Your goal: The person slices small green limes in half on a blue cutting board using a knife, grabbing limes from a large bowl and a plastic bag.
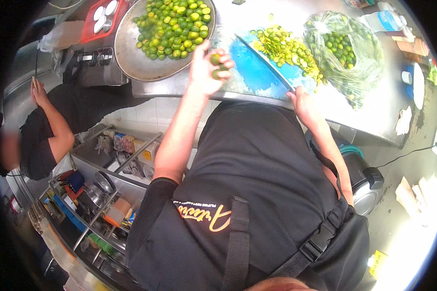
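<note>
Several small green citrus fruits, which look like calamansi, rest in my left hand, palm turned up and fingers curled around them. It is beside the near right rim of a wide round metal pan heaped with cut green fruit. My right hand grips the handle of a long knife at the counter's front edge. The blade lies slantwise over a wet blue cutting board. Past the blade, a pile of sliced-off yellow-green fruit pieces spreads across the board and counter.
Right of the pile sits an open clear plastic bag of whole green fruit. A plastic bottle lies beyond it. At left, another person stands near a red tray. Below are loaded metal shelves and a rice cooker.
</note>
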`<state>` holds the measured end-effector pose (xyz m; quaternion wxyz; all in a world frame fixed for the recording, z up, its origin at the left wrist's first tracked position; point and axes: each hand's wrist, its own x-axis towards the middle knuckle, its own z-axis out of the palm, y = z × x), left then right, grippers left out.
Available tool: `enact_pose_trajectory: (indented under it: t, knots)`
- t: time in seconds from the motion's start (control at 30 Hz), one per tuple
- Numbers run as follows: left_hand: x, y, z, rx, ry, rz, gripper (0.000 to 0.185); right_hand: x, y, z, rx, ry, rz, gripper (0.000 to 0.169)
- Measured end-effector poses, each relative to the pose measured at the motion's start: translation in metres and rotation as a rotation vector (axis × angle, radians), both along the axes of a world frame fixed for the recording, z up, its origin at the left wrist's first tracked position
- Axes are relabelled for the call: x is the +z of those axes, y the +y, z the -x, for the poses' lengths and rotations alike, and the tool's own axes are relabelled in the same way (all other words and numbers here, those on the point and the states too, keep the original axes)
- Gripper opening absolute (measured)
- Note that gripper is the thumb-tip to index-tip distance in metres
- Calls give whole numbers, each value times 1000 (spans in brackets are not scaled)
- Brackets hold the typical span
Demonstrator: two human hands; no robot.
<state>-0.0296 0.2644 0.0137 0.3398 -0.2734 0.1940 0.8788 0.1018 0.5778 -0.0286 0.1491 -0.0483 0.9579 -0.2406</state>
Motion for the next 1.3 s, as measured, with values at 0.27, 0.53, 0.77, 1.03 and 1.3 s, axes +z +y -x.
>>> enact_pose_trajectory:
  t: [0.27, 0.53, 0.77, 1.03, 1.3]
  knots:
    - [-90, 15, -7, -38, 77, -155, 35, 11, 1, 4, -14, 1, 14, 39]
    - [-91, 22, -5, 25, 258, 58, 47, 17, -10, -1, -11, -44, 47, 39]
    - [-74, 36, -3, -20, 446, 467, 39, 14, -13, 3, -18, -30, 95, 40]
    - [-74, 34, 1, -112, 635, 723, 38, 16, -21, 9, -29, -35, 69, 40]
    - [-77, 37, 0, -222, 1080, 1428, 27, 0, -30, 10, -2, 10, 85, 40]
